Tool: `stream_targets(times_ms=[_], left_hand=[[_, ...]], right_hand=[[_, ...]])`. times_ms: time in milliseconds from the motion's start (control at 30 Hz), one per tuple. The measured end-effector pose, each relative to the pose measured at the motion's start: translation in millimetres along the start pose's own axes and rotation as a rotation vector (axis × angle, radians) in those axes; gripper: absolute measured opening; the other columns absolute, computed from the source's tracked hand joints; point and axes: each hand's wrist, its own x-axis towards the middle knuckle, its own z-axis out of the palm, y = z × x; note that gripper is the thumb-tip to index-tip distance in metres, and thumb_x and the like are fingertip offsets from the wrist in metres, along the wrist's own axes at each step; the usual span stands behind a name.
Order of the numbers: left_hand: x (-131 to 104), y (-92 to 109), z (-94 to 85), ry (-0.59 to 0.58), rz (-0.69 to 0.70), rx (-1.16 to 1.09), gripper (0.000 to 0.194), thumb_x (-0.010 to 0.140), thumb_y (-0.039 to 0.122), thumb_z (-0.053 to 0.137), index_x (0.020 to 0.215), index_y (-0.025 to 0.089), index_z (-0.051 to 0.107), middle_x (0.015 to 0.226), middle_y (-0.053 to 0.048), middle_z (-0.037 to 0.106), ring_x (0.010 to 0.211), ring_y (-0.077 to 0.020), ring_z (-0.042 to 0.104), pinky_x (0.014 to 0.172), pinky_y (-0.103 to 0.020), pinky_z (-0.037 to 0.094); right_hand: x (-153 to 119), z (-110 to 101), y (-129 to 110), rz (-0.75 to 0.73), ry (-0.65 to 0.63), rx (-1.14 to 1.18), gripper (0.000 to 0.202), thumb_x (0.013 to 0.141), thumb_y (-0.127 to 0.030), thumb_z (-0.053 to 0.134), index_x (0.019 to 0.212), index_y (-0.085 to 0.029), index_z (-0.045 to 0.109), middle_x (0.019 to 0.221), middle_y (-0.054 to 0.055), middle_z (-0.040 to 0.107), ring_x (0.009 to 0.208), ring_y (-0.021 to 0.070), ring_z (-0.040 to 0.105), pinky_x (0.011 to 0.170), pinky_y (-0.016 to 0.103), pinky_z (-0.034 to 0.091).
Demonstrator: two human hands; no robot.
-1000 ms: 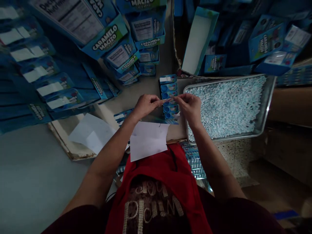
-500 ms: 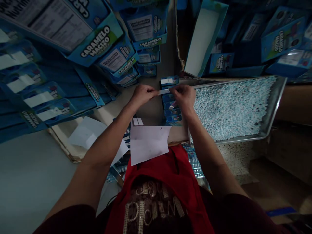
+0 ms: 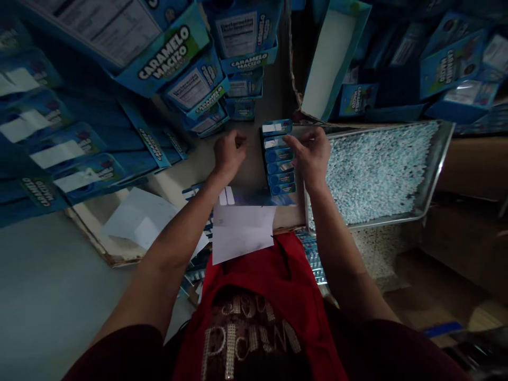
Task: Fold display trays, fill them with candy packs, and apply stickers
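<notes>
A column of small blue candy packs [image 3: 281,178] lies on the work surface, with a white label [image 3: 273,127] across the top one. Across the second pack sits another white label [image 3: 273,143], and the fingertips of my right hand [image 3: 313,159] touch its right end. A pale label strip [image 3: 286,166] shows at the lower edge of that hand, apparently held in its curled fingers. My left hand [image 3: 230,154] hovers left of the column, fingers loosely bent, a gap between thumb and forefinger, nothing visible in it. A white label sheet [image 3: 243,233] hangs over the front edge.
To the right, a metal tray [image 3: 443,164] holds many pale blue and white candies [image 3: 377,174]. Blue printed boxes [image 3: 166,53] are stacked at the left and back. An open blue carton [image 3: 331,58] stands behind the tray. Another paper sheet [image 3: 137,217] lies front left.
The label stretched between both hands now lies on the second pack. My left hand has let go and drawn back left; my right hand has shifted slightly right.
</notes>
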Motion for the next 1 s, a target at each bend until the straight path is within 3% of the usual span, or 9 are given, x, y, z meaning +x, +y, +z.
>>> stream_targets(times_ms=[67,200,267,433,533,600,733,1000], left_hand=[[-15,14,-13.0,-0.070,0.075,-0.045,0.022,0.091,0.037,0.080,0.097,0.016,0.078,0.091,-0.007,0.079,0.088,-0.0211,0.073,0.075,-0.029,0.053],[-45,37,-26.6,-0.543,-0.006,-0.306,0.039,0.085,0.044,0.086,0.109,0.015,0.080,0.080,-0.004,0.076,0.066,-0.0155,0.068,0.062,-0.026,0.051],[-53,40,-28.4,-0.632,-0.057,-0.381,0.043,0.078,0.043,0.092,0.106,0.014,0.080,0.077,-0.003,0.074,0.064,-0.0136,0.065,0.061,-0.025,0.051],[-53,33,-35.0,-0.528,-0.105,-0.384,0.034,0.077,0.044,0.094,0.084,0.015,0.078,0.070,-0.002,0.069,0.063,-0.0113,0.061,0.060,-0.023,0.049],[-43,29,-37.0,-0.529,-0.119,-0.340,0.030,0.078,0.039,0.094,0.081,0.015,0.078,0.067,-0.001,0.066,0.061,-0.0103,0.058,0.058,-0.023,0.047],[-35,27,-34.2,-0.542,-0.128,-0.301,0.028,0.078,0.037,0.094,0.079,0.015,0.077,0.066,0.000,0.064,0.058,-0.0096,0.056,0.056,-0.023,0.045],[-20,22,-25.0,-0.519,-0.174,-0.258,0.026,0.078,0.030,0.094,0.075,0.015,0.073,0.063,0.000,0.062,0.055,-0.0089,0.054,0.055,-0.023,0.045],[-6,8,-4.2,-0.501,-0.207,-0.214,0.025,0.079,0.028,0.091,0.075,0.015,0.070,0.066,0.000,0.063,0.058,-0.0107,0.055,0.059,-0.025,0.046]], right_hand=[[-10,-2,-12,-0.046,0.029,0.134,0.062,0.092,-0.084,0.065,0.103,-0.023,0.061,0.089,0.003,0.065,0.087,0.0214,0.069,0.074,0.035,0.057],[-21,6,-32,-0.115,0.113,0.222,0.060,0.091,-0.083,0.067,0.098,-0.024,0.060,0.082,-0.001,0.058,0.079,0.0176,0.064,0.068,0.032,0.055],[-22,13,-35,-0.154,0.140,0.213,0.056,0.094,-0.080,0.065,0.098,-0.024,0.060,0.081,-0.002,0.056,0.079,0.0172,0.064,0.067,0.031,0.055],[-29,15,-21,-0.086,0.066,0.336,0.051,0.088,-0.071,0.081,0.100,-0.025,0.060,0.078,-0.004,0.060,0.075,0.0165,0.066,0.065,0.031,0.055],[-36,11,-7,-0.007,-0.018,0.440,0.053,0.079,-0.063,0.090,0.100,-0.026,0.059,0.077,-0.005,0.065,0.070,0.0159,0.067,0.063,0.030,0.055],[-38,12,1,0.034,-0.009,0.447,0.050,0.078,-0.057,0.092,0.097,-0.026,0.059,0.077,-0.005,0.067,0.069,0.0160,0.068,0.064,0.031,0.055],[-35,21,11,0.056,0.070,0.364,0.045,0.077,-0.050,0.091,0.094,-0.025,0.058,0.080,-0.004,0.067,0.075,0.0174,0.070,0.071,0.033,0.057],[-26,32,21,0.023,0.062,-0.043,0.039,0.088,-0.055,0.081,0.101,-0.026,0.058,0.094,0.001,0.066,0.095,0.0244,0.068,0.083,0.040,0.056]])
